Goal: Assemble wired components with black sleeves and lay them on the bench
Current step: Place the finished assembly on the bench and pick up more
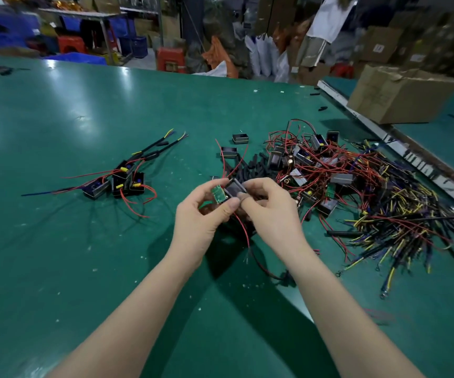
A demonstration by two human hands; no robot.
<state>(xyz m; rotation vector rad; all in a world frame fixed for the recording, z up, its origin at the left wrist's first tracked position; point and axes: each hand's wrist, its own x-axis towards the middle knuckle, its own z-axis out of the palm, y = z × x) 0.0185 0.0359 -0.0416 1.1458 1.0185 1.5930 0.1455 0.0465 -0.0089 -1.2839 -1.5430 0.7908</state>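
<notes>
Above the middle of the green bench (84, 255), my left hand (201, 214) pinches a small green circuit board (218, 192) with red wires hanging below it. My right hand (268, 205) grips a small black sleeve box (235, 187) pressed against that board. A group of finished wired components in black sleeves (122, 181) lies on the bench to the left. Loose black sleeves (240, 138) lie beyond my hands.
A big tangled pile of wired boards and red, yellow and black leads (356, 186) covers the bench at the right. A heap of black tube pieces (253, 167) lies behind my hands. A cardboard box (395, 96) stands at the far right on a neighbouring bench.
</notes>
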